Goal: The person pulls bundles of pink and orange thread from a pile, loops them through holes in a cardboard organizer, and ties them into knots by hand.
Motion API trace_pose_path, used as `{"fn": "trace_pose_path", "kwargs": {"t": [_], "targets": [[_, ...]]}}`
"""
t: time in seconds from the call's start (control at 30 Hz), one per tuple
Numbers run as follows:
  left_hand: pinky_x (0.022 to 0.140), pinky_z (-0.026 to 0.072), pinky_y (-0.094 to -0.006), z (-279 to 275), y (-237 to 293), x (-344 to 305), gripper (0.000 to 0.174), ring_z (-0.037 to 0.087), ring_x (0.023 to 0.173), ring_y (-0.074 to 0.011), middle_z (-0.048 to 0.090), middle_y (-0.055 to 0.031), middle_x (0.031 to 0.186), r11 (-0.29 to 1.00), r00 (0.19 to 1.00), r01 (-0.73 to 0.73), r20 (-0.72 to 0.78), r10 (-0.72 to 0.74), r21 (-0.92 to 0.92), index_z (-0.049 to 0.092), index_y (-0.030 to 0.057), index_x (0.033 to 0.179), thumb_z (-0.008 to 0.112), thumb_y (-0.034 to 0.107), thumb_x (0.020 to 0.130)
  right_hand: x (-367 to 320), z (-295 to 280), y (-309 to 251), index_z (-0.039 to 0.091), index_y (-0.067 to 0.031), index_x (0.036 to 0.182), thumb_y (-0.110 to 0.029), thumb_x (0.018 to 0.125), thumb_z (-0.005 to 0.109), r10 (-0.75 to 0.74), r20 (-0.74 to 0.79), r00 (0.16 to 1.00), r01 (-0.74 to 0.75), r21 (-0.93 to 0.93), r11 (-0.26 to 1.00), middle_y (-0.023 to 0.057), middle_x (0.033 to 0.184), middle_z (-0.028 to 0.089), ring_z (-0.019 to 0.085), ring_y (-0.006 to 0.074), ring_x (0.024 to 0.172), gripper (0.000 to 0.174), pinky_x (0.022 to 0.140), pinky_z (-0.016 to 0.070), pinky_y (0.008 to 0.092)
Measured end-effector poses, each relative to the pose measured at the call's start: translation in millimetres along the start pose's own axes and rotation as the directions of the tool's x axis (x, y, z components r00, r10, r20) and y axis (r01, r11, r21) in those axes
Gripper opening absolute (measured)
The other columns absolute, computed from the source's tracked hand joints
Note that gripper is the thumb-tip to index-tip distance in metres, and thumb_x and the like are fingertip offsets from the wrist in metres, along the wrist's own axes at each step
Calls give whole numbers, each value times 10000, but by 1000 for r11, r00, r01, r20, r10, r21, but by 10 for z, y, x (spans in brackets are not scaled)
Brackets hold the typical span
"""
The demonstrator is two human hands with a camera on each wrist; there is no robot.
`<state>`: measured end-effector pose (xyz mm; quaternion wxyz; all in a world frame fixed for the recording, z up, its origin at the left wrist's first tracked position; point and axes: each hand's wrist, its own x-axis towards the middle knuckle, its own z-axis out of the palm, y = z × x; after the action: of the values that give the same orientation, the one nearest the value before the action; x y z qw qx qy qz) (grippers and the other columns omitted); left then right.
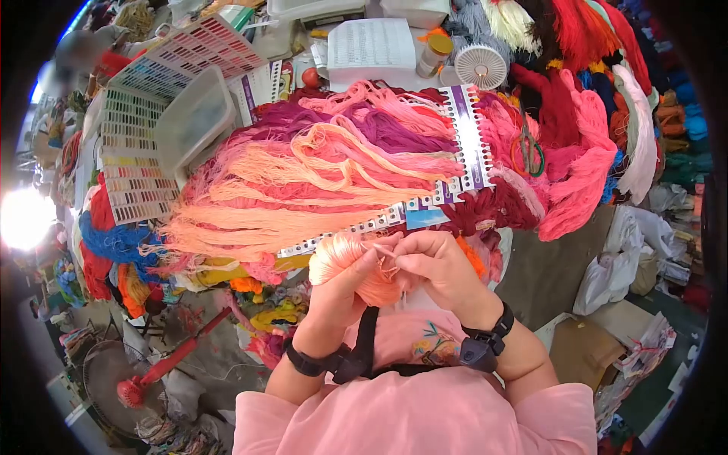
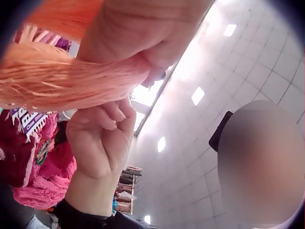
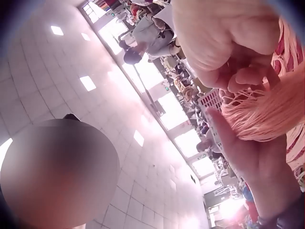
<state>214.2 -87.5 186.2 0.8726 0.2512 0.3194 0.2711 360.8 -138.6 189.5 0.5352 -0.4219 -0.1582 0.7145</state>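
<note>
A skein of peach-coloured thread [image 1: 331,262] is gripped by my left hand [image 1: 343,294], close over the front edge of the thread-covered table. At the skein's right end, the fingers of my right hand [image 1: 449,270] are bent and pinch a few loose strands. In the left wrist view the thread bundle [image 2: 57,83] runs across between both hands. Looser strands [image 3: 238,107] spread by the right fingertips in the right wrist view. Just beyond the hands, peach hanks [image 1: 265,226] hang from a white punched card strip [image 1: 371,222].
Pink and purple hanks cover the table, with another punched card [image 1: 472,140] on them. Green-and-red-handled scissors [image 1: 528,152] lie to the right. At the back are a clear plastic box [image 1: 193,121], colour charts [image 1: 136,152], and a jar [image 1: 434,54]. A floor fan [image 1: 130,392] stands lower left.
</note>
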Motion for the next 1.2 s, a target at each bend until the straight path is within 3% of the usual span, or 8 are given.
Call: {"fn": "trace_pose_path", "kwargs": {"t": [0.2,0.3,0.37,0.5,0.57,0.7,0.87,1.2], "targets": [[803,404,-301,-134,119,-167,263,512,910,-180,523,-106,995,991,997,69,-17,-72,-117,515,-26,974,469,187,826,-43,395,-45,536,8,896,-75,799,489,-8,-18,1000,6,-86,996,19,719,555,495,43,540,136,503,398,148],[828,385,-325,-170,174,-224,333,500,938,-204,500,-122,1041,985,998,64,38,-59,-162,487,-30,1026,444,239,835,-60,446,-14,543,12,875,-85,805,492,-7,-66,998,6,-20,1000,14,728,554,500,38,572,130,545,410,156],[859,359,-343,-164,226,-245,417,472,986,-217,469,-136,1096,988,993,51,112,-34,-147,439,-41,1090,407,294,844,-29,247,102,543,23,908,-71,794,507,40,157,987,-83,279,957,18,740,566,515,46,621,152,579,422,176],[872,348,-340,-157,284,-319,472,441,1032,-216,446,-146,1133,980,984,63,173,-30,-191,392,-57,1133,369,322,851,-42,388,130,536,35,950,-53,778,524,55,141,988,-92,267,959,22,719,573,511,50,623,194,571,413,184],[885,337,-336,-170,279,-331,475,435,1043,-215,438,-149,1147,988,978,74,205,-44,-138,395,-57,1131,379,323,847,-106,709,12,558,40,917,-52,767,527,14,-68,998,-28,-202,979,29,693,577,502,50,602,178,548,400,178],[920,310,-389,-211,334,-338,551,395,1095,-262,356,-185,1216,992,978,60,207,-35,-115,344,-61,1171,315,383,847,-101,672,27,584,43,843,-36,747,535,6,-75,997,-23,-216,976,35,719,582,509,53,627,133,566,409,183],[793,409,-300,-211,352,-383,345,511,932,-185,507,-124,1041,991,989,34,146,-15,-131,447,-37,1082,458,194,826,-25,634,197,598,27,806,-34,736,538,-145,-72,987,144,-17,989,10,691,564,475,37,577,110,519,374,172],[804,418,-314,-209,380,-421,235,529,907,-201,537,-140,988,986,997,75,16,-73,-151,515,-50,979,480,104,805,-73,587,158,572,-6,755,-50,752,527,-21,8,1000,20,72,997,-42,598,474,319,6,470,63,423,231,163]]}}
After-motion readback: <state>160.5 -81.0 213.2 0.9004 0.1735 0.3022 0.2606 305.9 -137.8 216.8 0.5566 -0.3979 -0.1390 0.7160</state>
